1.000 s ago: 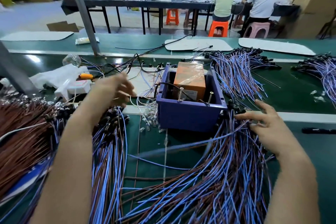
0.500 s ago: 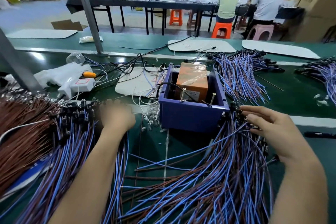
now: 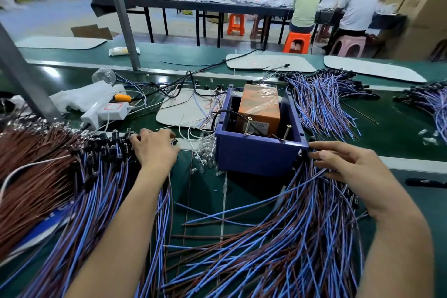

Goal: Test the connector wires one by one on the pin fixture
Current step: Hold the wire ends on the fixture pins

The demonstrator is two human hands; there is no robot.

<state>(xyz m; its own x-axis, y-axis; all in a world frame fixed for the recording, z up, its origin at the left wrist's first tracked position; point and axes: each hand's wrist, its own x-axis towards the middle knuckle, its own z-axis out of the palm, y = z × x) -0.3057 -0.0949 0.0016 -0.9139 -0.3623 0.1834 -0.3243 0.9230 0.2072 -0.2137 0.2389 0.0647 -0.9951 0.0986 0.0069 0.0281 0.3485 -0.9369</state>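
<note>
Left hand (image 3: 154, 150) has dropped onto the nine-o'clock wire bundle (image 3: 96, 176), grip unclear. Right hand (image 3: 350, 169), fingers relaxed, touches connectors (image 3: 301, 156) at the pin fixture's (image 3: 256, 157) three o'clock, probably picking the next.

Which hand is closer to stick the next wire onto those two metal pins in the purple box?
Probably the right hand: its fingertips sit among connectors right beside the purple box corner, near one pin. The left hand rests on the farther left pile.

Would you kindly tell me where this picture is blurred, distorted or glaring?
Head view: cardboard boxes at right are blurred; the green belt bows from the wide lens; glare whitens its left part; purple box, left hand and right hand are sharp.
</note>
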